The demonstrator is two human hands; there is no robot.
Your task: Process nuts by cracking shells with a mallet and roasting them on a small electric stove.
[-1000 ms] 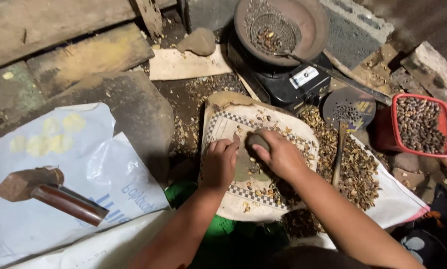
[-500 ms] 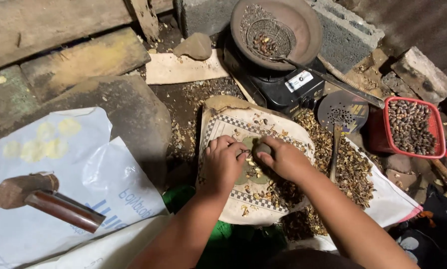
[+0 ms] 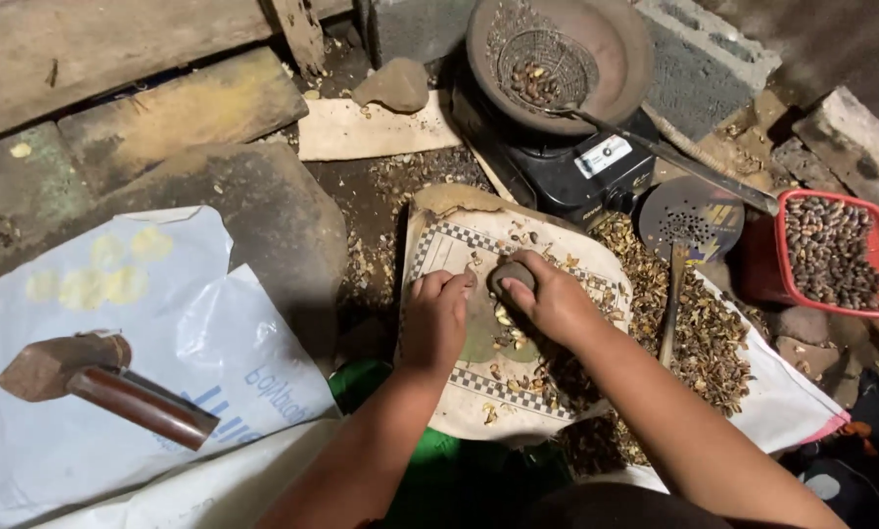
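Change: against the two earlier views the hands have kept their place over the cloth; only the camera has dipped and come nearer, so the cracking spot now sits at centre. The work is going on at the same spot, not shifting to a new one.
Right hand: the right hand has its fingers closed round a small smooth grey stone, held at 12 o'clock above the kernels.
Left hand: the left hand is curled knuckles-up, fingers narrow, pressing at 9 o'clock of the stone; whether it pinches a nut I cannot tell.
Nuts: pale cracked kernels and brown shell bits lie just under both hands.
Cloth: a worn cream cloth with a chequered border, limp and stained, spread on the ground.
Husks: a heap of dry brown shell flakes at 3 o'clock.
Basket: a red plastic basket of dark whole nuts at 2 o'clock.
Stove: a black stove carrying a round brown pan with a wire scoop at 12 o'clock.
Hammer: a rusty-headed hammer with a wooden handle at 8 o'clock on a white plastic sack.
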